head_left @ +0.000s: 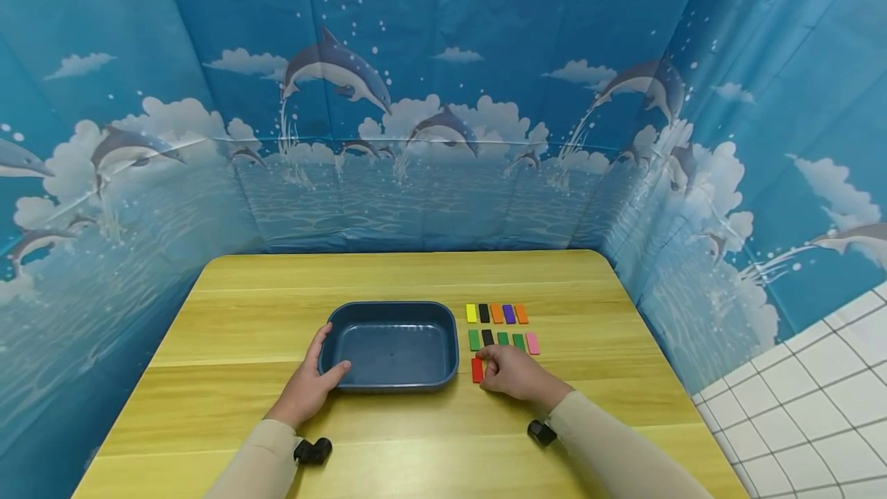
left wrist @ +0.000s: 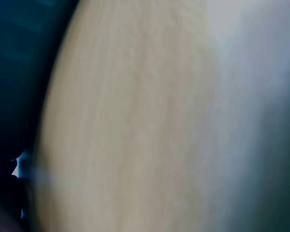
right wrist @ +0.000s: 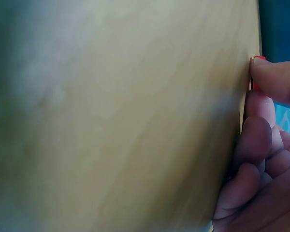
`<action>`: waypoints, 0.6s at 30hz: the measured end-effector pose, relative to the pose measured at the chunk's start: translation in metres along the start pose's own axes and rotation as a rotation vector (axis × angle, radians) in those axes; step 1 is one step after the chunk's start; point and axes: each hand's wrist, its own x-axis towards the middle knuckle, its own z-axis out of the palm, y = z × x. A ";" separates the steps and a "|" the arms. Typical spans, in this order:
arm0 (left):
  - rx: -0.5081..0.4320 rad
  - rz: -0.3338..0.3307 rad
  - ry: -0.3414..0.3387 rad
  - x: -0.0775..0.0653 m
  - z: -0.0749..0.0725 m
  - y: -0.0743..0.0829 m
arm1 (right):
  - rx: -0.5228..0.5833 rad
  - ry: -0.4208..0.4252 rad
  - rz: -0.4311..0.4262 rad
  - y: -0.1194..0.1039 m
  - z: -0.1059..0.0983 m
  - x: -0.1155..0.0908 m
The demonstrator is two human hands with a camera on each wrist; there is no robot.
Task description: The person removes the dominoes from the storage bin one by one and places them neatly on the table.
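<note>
A dark blue plastic basin (head_left: 391,387) sits on the table. My left hand (head_left: 308,383) holds its near left corner, fingers along the outer left side and thumb over the rim. In the left wrist view the basin wall (left wrist: 24,72) fills the left edge, with little of the hand showing. To the basin's right, a flat red block (head_left: 476,370) lies nearest me. My right hand (head_left: 513,372) pinches it between thumb and index finger. In the right wrist view a bit of the red block (right wrist: 259,57) shows past the thumb, and the other fingers are curled.
Beyond the red block lie two rows of small flat blocks. The far row includes yellow (head_left: 471,313), black, orange and purple (head_left: 509,314); the nearer row has green (head_left: 474,340), black and pink (head_left: 532,343). A dolphin-print curtain (head_left: 430,199) borders the wooden table (head_left: 416,445).
</note>
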 end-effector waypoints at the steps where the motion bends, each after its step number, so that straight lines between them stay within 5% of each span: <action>1: -0.001 0.000 0.000 0.000 0.000 0.000 | 0.000 0.001 -0.001 0.000 0.000 0.000; 18: -0.003 0.000 0.000 -0.001 -0.001 0.002 | 0.019 -0.007 0.032 -0.002 -0.001 -0.001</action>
